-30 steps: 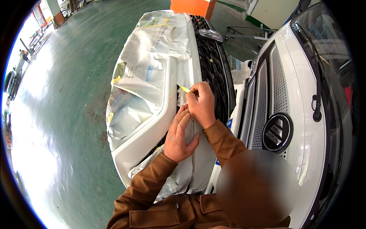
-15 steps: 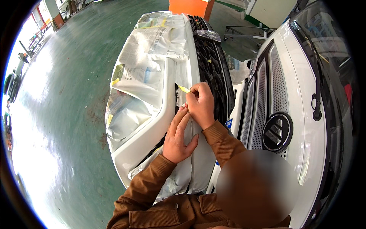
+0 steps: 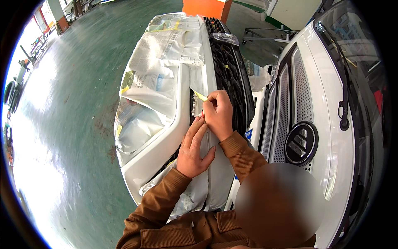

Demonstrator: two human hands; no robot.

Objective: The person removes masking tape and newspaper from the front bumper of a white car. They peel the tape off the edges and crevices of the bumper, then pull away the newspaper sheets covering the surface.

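- Yellow tape (image 3: 200,96), short strip: sits at the right hand's thumb and forefinger, loose end pointing up and left, beyond the fingertips.
- Right hand (image 3: 219,113): fingers curled, thumb and forefinger pinching the strip; whatever the other fingers hold is hidden.
- Left hand (image 3: 193,157): fingers stretched out, pressed to the bumper, tips just beside the right hand's lower fingers; whether they pin anything, cannot tell.
- Handling, judged: very light, limp, easily torn, probably sticky on one face; best taken by its edge or extreme end between two fingertips.
- White bumper (image 3: 182,89): beneath both hands; looks stiff, smooth, likely slippery.
- Wrapping sheets (image 3: 155,62): ahead and left of the fingers, thin, creased.
- Black grille (image 3: 229,74): right of the pinching fingers.
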